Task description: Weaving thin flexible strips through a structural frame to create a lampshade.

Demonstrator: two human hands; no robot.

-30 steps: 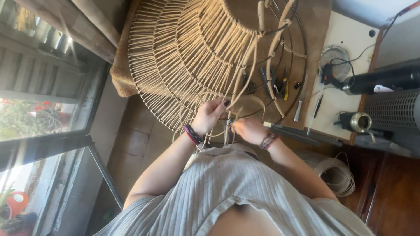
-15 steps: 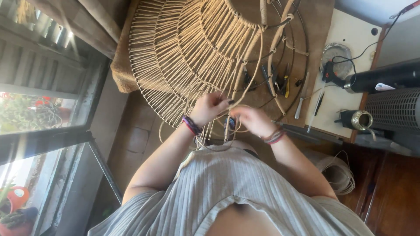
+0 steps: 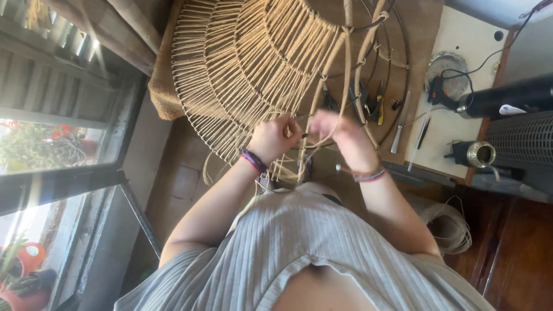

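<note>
A large round wire frame woven with pale natural cord [image 3: 247, 69] lies in front of me on a brown cloth. My left hand [image 3: 273, 138], with dark bracelets at the wrist, pinches cord strands at the near rim of the weave. My right hand [image 3: 340, 135], blurred by motion and with a bracelet on its wrist, is raised just right of it and grips a loose cord strand [image 3: 345, 75] that runs up along a bare spoke. The two hands are almost touching. Loose cord ends [image 3: 285, 170] hang below them toward my grey ribbed top.
Yellow-handled pliers [image 3: 378, 108] and other hand tools lie under the bare wire rings. To the right are a white board [image 3: 461, 124], a black cylinder [image 3: 501, 101], a small metal pot [image 3: 481, 154] and a cord coil [image 3: 449, 227]. A window [image 3: 57, 144] fills the left.
Both hands have moved up toward the rim of the weave. The right hand has risen more and pulls its strand, now blurred.
</note>
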